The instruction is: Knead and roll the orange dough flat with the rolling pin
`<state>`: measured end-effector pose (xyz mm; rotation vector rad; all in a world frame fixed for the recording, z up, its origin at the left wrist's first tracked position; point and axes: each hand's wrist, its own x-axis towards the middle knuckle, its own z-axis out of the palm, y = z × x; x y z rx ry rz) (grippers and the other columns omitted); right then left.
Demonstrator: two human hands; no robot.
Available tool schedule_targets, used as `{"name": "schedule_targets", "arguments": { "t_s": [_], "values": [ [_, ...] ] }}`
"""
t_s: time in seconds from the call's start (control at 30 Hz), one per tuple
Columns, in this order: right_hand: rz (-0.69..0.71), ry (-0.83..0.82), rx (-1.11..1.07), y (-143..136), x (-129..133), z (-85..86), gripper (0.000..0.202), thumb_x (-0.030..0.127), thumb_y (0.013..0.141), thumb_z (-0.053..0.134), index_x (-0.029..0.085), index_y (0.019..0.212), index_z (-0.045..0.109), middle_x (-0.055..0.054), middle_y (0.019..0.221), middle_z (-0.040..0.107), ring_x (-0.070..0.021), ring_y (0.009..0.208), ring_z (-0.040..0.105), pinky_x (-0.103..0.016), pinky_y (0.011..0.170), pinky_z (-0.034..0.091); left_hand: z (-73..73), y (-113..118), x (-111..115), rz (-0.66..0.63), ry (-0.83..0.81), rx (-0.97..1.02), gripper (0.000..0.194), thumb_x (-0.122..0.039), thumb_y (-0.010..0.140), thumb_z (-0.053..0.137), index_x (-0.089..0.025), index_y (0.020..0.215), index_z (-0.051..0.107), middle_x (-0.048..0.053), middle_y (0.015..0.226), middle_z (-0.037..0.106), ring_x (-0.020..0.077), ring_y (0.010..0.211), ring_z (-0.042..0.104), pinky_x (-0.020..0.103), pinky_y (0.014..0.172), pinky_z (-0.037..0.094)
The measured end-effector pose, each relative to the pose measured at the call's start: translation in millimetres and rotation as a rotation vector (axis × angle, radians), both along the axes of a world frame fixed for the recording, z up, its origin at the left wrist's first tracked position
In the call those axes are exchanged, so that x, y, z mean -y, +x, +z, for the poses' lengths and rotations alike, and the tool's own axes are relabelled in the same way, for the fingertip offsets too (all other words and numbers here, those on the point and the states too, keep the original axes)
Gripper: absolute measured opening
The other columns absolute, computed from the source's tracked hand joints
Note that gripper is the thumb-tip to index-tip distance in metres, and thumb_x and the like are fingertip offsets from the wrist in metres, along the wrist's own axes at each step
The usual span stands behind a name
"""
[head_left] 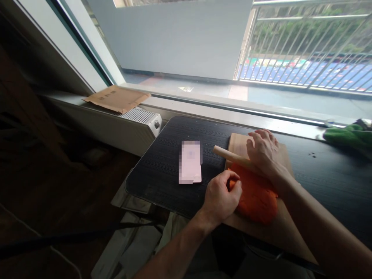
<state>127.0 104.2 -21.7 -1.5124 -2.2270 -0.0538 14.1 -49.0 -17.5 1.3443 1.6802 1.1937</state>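
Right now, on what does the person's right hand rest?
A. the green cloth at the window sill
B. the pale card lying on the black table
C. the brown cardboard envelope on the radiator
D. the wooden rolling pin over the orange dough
D: the right hand lies flat, palm down, on the wooden rolling pin, which crosses the orange dough on the wooden board; the other things lie apart from it.

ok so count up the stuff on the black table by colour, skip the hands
orange: 1, the dough
tan wood: 2, the rolling pin and the board
pale pink: 1, the blurred card
green: 1, the cloth at the far right edge
total: 5
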Motion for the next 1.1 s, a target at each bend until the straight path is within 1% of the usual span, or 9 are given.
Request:
{"name": "schedule_targets", "arguments": {
  "t_s": [0.17,0.27,0.4,0.5,0.6,0.67,0.83,0.97,1.1],
  "values": [
    [0.101,0.006,-0.062,4,14,6.9,0.036,0.033,0.093,0.034,0.021,0.113,0.061,-0.01,0.124,0.057,-0.0278,0.129,0.036,-0.048,0.103,0.031,0.4,-1,2,-0.007,0.012,0.019,0.013,-0.019,0.079,0.053,-0.02,0.087,0.064,0.001,0.079,0.067,0.0139,0.072,0.061,0.025,0.071,0.049],
    [0.15,-0.092,0.017,5,28,6.7,0.039,0.04,0.093,0.032,0.025,0.116,0.059,-0.008,0.13,0.054,-0.0292,0.133,0.032,-0.053,0.105,0.029,1.1,0,2,-0.025,0.027,0.028,0.014,-0.018,0.08,0.053,-0.02,0.088,0.064,0.001,0.084,0.068,0.0149,0.077,0.062,0.025,0.075,0.048],
    [0.038,-0.237,0.074,3,16,4.4,0.044,0.041,0.093,0.027,0.021,0.119,0.057,-0.013,0.131,0.051,-0.031,0.129,0.037,-0.053,0.103,0.031,2.4,-1,2,-0.014,-0.009,0.004,0.012,-0.018,0.079,0.054,-0.019,0.087,0.063,0.0,0.078,0.065,0.0132,0.07,0.058,0.024,0.07,0.047],
    [-0.006,-0.185,0.057,3,9,4.7,0.043,0.038,0.093,0.029,0.018,0.115,0.059,-0.014,0.127,0.054,-0.0303,0.125,0.042,-0.05,0.102,0.034,2.8,-1,3,-0.017,-0.016,0.02,0.012,-0.018,0.08,0.054,-0.019,0.088,0.063,0.0,0.077,0.064,0.0122,0.068,0.057,0.023,0.068,0.046],
    [0.098,-0.038,0.067,4,10,3.3,0.039,0.034,0.093,0.032,0.02,0.114,0.06,-0.01,0.127,0.056,-0.0284,0.13,0.037,-0.048,0.105,0.031,2.5,-1,5,-0.023,-0.008,0.029,0.013,-0.017,0.08,0.053,-0.019,0.089,0.062,0.0,0.08,0.065,0.0121,0.07,0.057,0.023,0.07,0.045],
    [0.101,0.013,0.077,5,5,0.8,0.037,0.034,0.093,0.034,0.02,0.114,0.061,-0.01,0.127,0.056,-0.0288,0.13,0.037,-0.048,0.105,0.032,2.1,-1,5,-0.027,-0.005,0.028,0.013,-0.017,0.08,0.053,-0.019,0.089,0.062,0.0,0.08,0.064,0.0122,0.07,0.057,0.022,0.07,0.045],
    [0.019,-0.049,0.044,10,-11,0.4,0.038,0.031,0.092,0.034,0.017,0.112,0.063,-0.011,0.125,0.058,-0.0305,0.126,0.041,-0.049,0.102,0.035,1.6,-3,3,-0.047,-0.022,0.057,0.013,-0.018,0.08,0.053,-0.019,0.089,0.062,0.0,0.079,0.064,0.0123,0.069,0.057,0.023,0.069,0.045],
    [0.13,-0.063,-0.008,11,16,7.6,0.04,0.037,0.093,0.03,0.022,0.115,0.06,-0.008,0.127,0.057,-0.0276,0.132,0.037,-0.049,0.105,0.032,1.5,-4,4,-0.051,-0.023,0.072,0.013,-0.017,0.08,0.053,-0.02,0.088,0.063,0.001,0.081,0.065,0.0133,0.072,0.058,0.023,0.07,0.045],
    [0.172,-0.207,0.121,7,26,8.6,0.045,0.043,0.094,0.025,0.023,0.118,0.057,-0.01,0.132,0.051,-0.0298,0.132,0.035,-0.053,0.104,0.032,1.2,-3,4,-0.047,-0.006,0.053,0.015,-0.016,0.079,0.053,-0.019,0.09,0.062,0.001,0.08,0.064,0.013,0.071,0.058,0.024,0.071,0.045]
  ]
}}
